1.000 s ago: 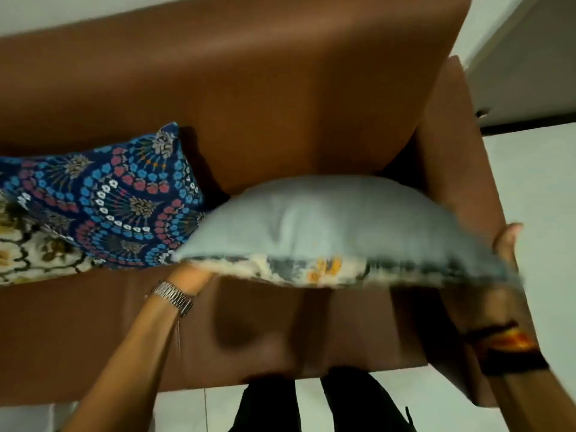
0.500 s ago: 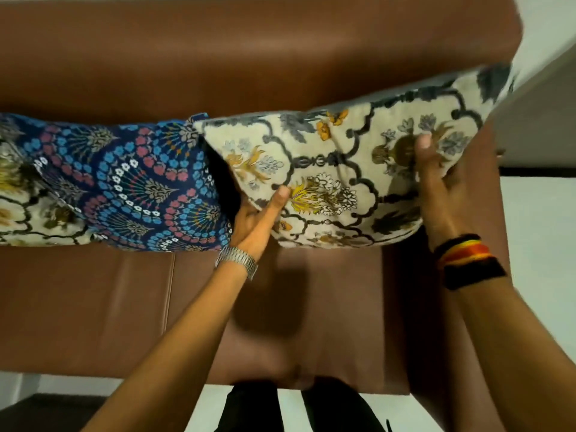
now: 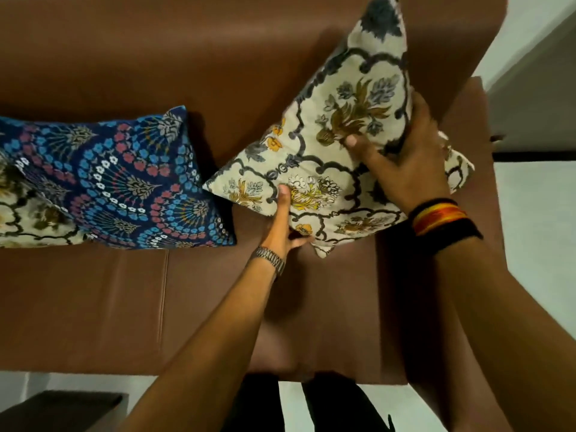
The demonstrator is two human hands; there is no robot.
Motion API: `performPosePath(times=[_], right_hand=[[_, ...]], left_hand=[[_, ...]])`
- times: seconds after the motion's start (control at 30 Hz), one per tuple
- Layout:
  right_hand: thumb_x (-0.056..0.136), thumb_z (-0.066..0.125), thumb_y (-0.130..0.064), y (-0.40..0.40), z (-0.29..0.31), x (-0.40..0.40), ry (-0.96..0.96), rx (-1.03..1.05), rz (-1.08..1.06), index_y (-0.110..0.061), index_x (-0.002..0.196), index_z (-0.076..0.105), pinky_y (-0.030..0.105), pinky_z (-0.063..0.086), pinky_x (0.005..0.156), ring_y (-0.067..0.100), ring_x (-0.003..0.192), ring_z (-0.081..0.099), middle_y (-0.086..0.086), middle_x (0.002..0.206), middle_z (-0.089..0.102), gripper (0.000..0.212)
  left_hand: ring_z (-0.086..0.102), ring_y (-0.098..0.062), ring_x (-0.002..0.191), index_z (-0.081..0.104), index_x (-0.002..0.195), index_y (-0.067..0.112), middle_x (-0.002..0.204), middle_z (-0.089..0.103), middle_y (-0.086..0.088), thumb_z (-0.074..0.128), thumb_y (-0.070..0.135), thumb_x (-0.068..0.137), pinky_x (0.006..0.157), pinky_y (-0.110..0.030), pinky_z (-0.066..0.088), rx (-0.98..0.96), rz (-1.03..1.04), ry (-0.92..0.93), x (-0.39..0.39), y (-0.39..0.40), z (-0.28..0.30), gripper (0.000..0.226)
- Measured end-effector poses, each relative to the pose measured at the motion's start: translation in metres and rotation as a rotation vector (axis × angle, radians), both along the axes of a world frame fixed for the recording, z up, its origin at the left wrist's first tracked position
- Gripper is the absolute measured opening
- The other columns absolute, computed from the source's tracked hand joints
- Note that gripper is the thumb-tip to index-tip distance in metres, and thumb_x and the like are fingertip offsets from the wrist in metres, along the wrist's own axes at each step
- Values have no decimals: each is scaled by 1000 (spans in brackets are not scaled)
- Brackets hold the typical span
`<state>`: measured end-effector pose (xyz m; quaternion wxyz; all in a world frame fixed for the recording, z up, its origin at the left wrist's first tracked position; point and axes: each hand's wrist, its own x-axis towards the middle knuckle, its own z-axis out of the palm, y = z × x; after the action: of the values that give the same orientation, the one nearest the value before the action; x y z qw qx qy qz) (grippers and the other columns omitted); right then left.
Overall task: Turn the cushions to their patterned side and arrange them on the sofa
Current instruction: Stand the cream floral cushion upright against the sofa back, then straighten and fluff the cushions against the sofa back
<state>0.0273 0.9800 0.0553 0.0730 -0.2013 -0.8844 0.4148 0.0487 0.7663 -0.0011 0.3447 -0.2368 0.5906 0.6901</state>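
A cream cushion (image 3: 339, 126) with grey scrollwork and yellow flowers is held patterned side up, tilted on one corner at the right end of the brown sofa (image 3: 124, 291). My left hand (image 3: 282, 227) grips its lower left edge, thumb on the pattern. My right hand (image 3: 405, 163) grips its right side, fingers across the front. A blue cushion (image 3: 124, 182) with red and blue fan motifs leans on the backrest to the left, pattern showing. Another cream patterned cushion (image 3: 21, 213) is partly cut off at the far left, behind the blue one.
The sofa's right armrest (image 3: 486, 188) stands just beyond the held cushion. The backrest (image 3: 187, 51) runs along the top. Pale floor (image 3: 536, 219) lies to the right and below, with a dark low object (image 3: 56, 410) at the bottom left. My dark trouser legs (image 3: 258, 403) touch the sofa's front edge.
The held cushion went from plain grey side up to patterned side up, then turned from level to standing on a corner, moving right and away from the blue cushion. Both hands kept hold.
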Motion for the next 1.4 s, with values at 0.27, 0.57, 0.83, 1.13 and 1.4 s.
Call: performPosePath(times=[0.27,0.57,0.83,1.13,1.4], right_hand=[[92,68,-68,-14,-5,38,37,55,-94,-12,170,18,58,26,130,31,163,25,15,174,30,108],[81,56,-82,-160,-20,143,-292,-158,-259,-19,164,32,54,40,122,34,147,46,12,169,37,107],[102,60,-54,-362,-45,-20,-342,-649,-121,-27,166,29,40,38,122,21,152,44,-4,162,46,76],[66,66,-90,-453,-1,-79,-107,-348,-144,-34,140,52,59,42,116,28,138,50,0,137,53,94],[75,68,-85,-433,12,-112,-128,-99,125,-36,150,46,75,31,116,34,142,44,5,143,50,92]], left_hand=[[64,-6,106,59,108,56,137,58,12,59,103,40,93,-53,62,-60,-139,-15,-16,-24,-10,83],[58,-4,79,60,96,23,95,61,-1,83,37,85,101,-42,52,-420,275,-38,31,-224,-21,29],[45,-27,148,16,166,23,164,43,-6,87,69,63,121,-43,37,-490,84,196,-99,-407,-13,133],[38,-28,153,26,166,31,170,34,-1,55,100,59,122,-57,35,-197,118,-60,-90,-445,-60,130],[62,-26,127,57,131,40,135,63,5,49,105,48,99,-60,54,19,215,-33,-93,-391,-50,106]])
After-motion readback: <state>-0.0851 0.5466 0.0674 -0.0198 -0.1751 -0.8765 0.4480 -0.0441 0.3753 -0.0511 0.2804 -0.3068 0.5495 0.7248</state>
